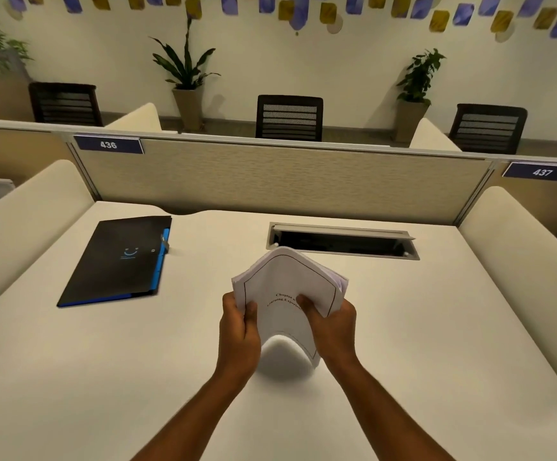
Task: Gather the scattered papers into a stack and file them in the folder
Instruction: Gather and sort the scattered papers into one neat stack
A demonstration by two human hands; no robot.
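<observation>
White printed paper stack [287,294], bowed, is gripped at both side edges by the left hand [239,331] and right hand [332,322], fingers curled round it. The closed black blue-edged folder [117,261] lies flat, up-left, nearer the left hand, long axis running away.

- Pale cream counter [403,327] fills the lower half, with a grey cable hatch [342,240] set into it around 12 o'clock.
- Beige fabric partition [283,176] runs behind it; blue number plates 436 [108,144] at 10 o'clock, 437 [542,172] at 2.
- Three dark mesh-back chairs [288,118] beyond the partition.
- Potted plants [185,81] stand against an off-white wall [353,68].
- Blue and mustard tags [463,13] strung across the top of the wall.
- Warm, yellowish indoor light.
</observation>
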